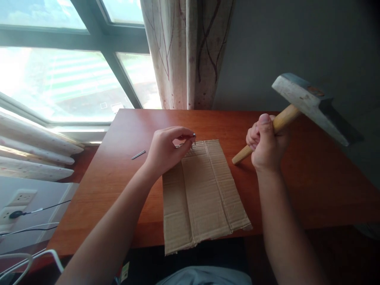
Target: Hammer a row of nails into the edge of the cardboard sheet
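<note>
My right hand is wrapped round the wooden handle of a hammer, raised above the table with its metal head up and to the right. Thumb and fingertips of my left hand pinch a small metal nail over the far edge of a piece of cardboard. The nail's head shows above the fingertips; whether its tip touches the cardboard I cannot tell. To the left of that hand, metal nails lie together on the table.
The reddish-brown wooden table runs from the window to the grey wall. A patterned curtain hangs behind it. Cables and a wall socket are at lower left. The cardboard overhangs the near table edge.
</note>
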The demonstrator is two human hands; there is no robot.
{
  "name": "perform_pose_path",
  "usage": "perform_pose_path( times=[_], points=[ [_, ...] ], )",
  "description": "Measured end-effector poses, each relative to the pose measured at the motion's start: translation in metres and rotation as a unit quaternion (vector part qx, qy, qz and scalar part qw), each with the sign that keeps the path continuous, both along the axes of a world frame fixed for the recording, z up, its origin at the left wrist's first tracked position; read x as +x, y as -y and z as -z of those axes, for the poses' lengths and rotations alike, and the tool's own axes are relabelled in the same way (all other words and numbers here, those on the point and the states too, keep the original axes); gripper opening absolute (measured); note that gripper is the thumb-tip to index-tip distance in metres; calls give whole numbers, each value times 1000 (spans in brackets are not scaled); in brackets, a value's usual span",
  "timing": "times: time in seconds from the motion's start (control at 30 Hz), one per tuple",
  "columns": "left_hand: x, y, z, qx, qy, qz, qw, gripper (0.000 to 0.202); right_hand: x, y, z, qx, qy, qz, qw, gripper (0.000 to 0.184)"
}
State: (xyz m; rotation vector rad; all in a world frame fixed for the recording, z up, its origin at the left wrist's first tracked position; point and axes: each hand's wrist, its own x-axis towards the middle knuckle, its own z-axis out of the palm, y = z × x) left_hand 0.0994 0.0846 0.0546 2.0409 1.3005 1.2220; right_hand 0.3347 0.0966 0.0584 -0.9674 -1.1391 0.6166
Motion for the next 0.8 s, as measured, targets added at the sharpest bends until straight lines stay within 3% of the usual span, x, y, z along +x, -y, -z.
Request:
perform_pose_path(
  times=[0.3,0.57,0.8],
  points=[
    [-6,-2,7,15,-14,34,999,12,-5,-1,2,-5,16,-3,1000,53],
    [-6,-3,10,8,-18,38,999,12,-11,0,5,10,38,-31,999,45],
    [-5,-3,10,3,-16,38,999,13,-12,2,4,-2,69,-17,997,46]
  ],
)
